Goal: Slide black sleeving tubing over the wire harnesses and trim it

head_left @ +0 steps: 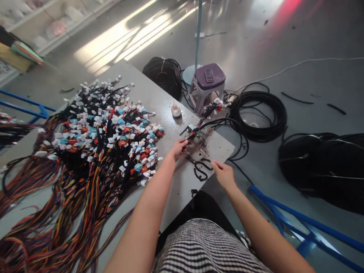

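Observation:
My left hand [178, 147] is closed on a bundle of coloured wires [202, 120] that runs up and to the right, ending in white and red connectors past the table corner. My right hand [223, 173] hovers near the table's front right edge, fingers curled in a pinch just right of black-handled scissors [200, 168]; what it pinches is too small to make out. A big pile of wire harnesses [93, 140] with white, blue and red connectors covers the left half of the grey table [159, 102].
A small bottle [176, 111] stands near the far table edge. On the floor sit a purple-topped plastic stool [207, 85], black cable coils [257, 113], a black bag [324, 167] and a blue metal frame [301, 223]. A blue pole [198, 34] rises behind the stool.

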The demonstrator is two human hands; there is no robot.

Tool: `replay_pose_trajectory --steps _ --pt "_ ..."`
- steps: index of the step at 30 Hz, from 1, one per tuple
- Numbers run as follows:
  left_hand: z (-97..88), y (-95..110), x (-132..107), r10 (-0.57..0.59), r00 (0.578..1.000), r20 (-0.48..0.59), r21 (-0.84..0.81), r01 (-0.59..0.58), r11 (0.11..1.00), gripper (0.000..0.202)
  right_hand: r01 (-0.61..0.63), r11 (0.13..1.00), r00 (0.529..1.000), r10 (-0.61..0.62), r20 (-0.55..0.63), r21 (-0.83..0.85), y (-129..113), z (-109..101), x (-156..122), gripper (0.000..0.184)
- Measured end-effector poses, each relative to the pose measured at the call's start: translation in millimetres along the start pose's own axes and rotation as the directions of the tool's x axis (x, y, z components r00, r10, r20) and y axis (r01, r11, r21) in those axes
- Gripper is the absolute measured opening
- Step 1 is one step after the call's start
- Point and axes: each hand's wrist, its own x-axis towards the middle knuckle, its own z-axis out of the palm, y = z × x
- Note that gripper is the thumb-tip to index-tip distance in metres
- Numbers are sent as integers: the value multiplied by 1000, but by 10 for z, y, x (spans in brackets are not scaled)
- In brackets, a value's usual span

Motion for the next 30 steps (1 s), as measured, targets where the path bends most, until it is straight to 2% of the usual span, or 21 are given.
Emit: replay_pose_trajectory --steps 1,2,7,14,19,21,23,25,27,29,30 --pt "6 -3 -3 7 1000 -6 -5 -7 1000 30 -4 998 997 9 -75 68 -19 -63 24 46" --pt "12 -6 -7 14 1000 -11 -7 -14 1000 29 -9 995 995 19 -102 103 -46 -91 41 47" --pt "24 -21 -15 24 999 -40 5 -24 1000 35 -9 989 997 21 -78 148 -136 8 48 45" --pt "5 -55 -1 28 999 -39 -11 -29 1000 40 -9 988 998 18 -58 151 -52 8 27 44" --pt "7 -66 -3 26 999 -45 -25 -27 999 42 -13 985 999 21 -49 171 -60 121 61 44" --pt "0 -65 -17 27 998 -54 -24 -28 999 42 9 981 1000 -9 2 196 -135 184 188 43" --pt "-10 -62 -36 35 998 -51 -22 -37 999 42 -57 961 995 31 98 272 -261 237 359 44" --pt "-12 -61 -49 41 999 -30 -19 -41 999 43 -266 883 958 200 204 386 -427 295 526 46" --pt "5 -66 -45 55 998 -4 -18 -56 998 44 -484 725 875 387 293 490 -613 395 653 44" --pt "42 -75 -18 90 995 -30 5 -90 996 43 -590 588 806 466 364 553 -787 569 725 37" --pt "63 -81 2 111 992 -62 25 -110 994 44 -588 555 804 480 351 588 -857 675 740 33"
